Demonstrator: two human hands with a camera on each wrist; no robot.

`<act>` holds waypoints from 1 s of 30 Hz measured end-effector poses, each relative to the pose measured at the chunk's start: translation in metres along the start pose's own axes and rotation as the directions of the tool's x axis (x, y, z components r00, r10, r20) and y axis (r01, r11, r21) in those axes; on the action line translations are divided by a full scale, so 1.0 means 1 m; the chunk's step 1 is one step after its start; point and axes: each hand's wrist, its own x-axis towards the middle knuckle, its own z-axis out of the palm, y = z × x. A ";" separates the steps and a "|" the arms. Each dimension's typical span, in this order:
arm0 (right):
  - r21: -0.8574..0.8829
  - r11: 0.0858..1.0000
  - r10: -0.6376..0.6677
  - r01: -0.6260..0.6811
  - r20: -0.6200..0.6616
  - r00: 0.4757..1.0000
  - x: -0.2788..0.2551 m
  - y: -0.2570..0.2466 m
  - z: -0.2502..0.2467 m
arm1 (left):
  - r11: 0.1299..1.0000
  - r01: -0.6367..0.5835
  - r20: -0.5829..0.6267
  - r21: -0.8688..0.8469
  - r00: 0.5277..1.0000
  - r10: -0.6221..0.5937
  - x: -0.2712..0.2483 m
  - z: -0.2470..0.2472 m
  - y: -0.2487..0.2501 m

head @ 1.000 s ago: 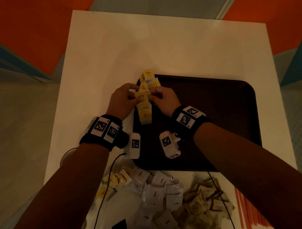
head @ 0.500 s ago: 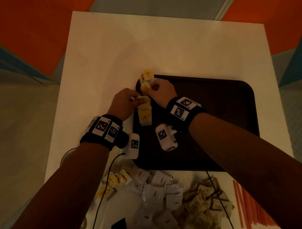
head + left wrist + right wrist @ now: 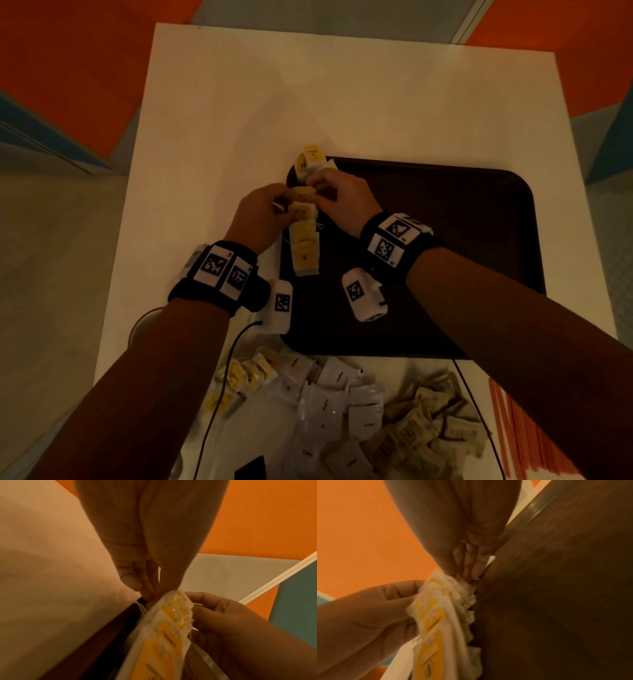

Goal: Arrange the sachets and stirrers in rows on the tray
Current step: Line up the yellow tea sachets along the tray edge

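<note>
We pinch a crinkly yellow sachet (image 3: 302, 193) w/ left hand (image 3: 260, 214) & right hand (image 3: 342, 198), over the dark tray (image 3: 445, 240) (smooth, round-cornered). White, tan sachets (image 3: 342, 404) heaped nearby.

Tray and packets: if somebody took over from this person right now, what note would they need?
Left hand and right hand both pinch yellow sachets at the tray's left edge.
Done: one overlapping yellow row runs down that edge, with a few more at the far corner.
Left: loose yellow sachets, white sachets and brown sachets are piled on the table near the person, and orange stirrers are at the right.
</note>
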 end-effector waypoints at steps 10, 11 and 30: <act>0.013 0.965 0.261 -0.262 -0.135 0.956 0.023 0.022 -0.006 | 0.999 0.007 -0.102 -0.041 0.995 -0.012 0.011 -0.018 -0.001; 0.031 0.965 0.261 -0.259 -0.140 0.955 0.023 0.022 -0.004 | 1.000 0.008 -0.116 -0.018 0.993 -0.010 0.016 -0.018 0.002; -0.204 0.978 0.066 -0.048 0.081 0.995 0.048 0.000 -0.023 | 0.801 -0.041 0.143 0.598 0.988 -0.056 0.041 -0.008 0.027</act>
